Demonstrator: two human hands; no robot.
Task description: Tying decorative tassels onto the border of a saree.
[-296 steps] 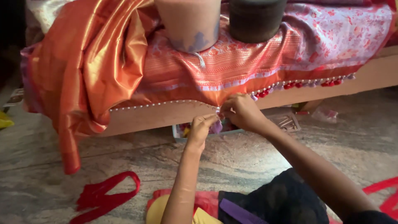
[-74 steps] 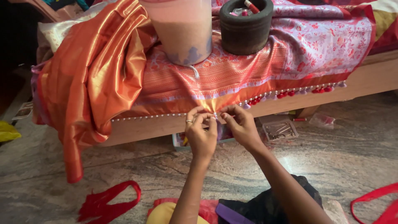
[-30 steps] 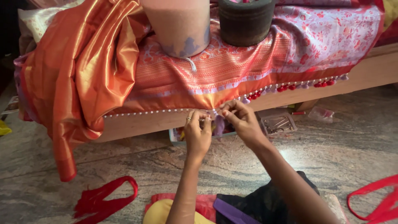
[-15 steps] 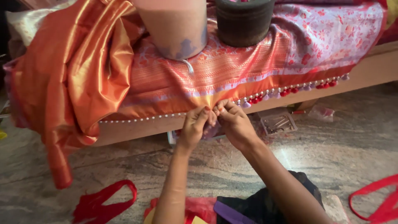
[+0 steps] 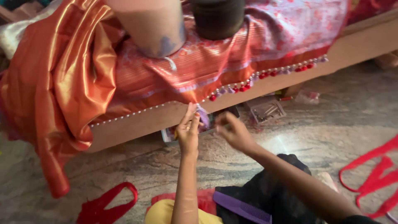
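My left hand (image 5: 188, 130) pinches the lilac tassel (image 5: 203, 116) on the sari edge (image 5: 166, 105). My right hand (image 5: 234, 132) hovers loosely curled, empty. I should keep the thread taut.

So the cloth (image 5: 174, 79) is draped over the wooden ledge (image 5: 137, 126), with a bunched heap of fabric (image 5: 58, 95) hanging off its left end. Two pots (image 5: 151, 25) sit on top, side by side. Left hand (image 5: 188, 132) is at the cloth's hem, right hand (image 5: 234, 132) just beside it, a small tray (image 5: 265, 111) on the floor under the ledge behind them.
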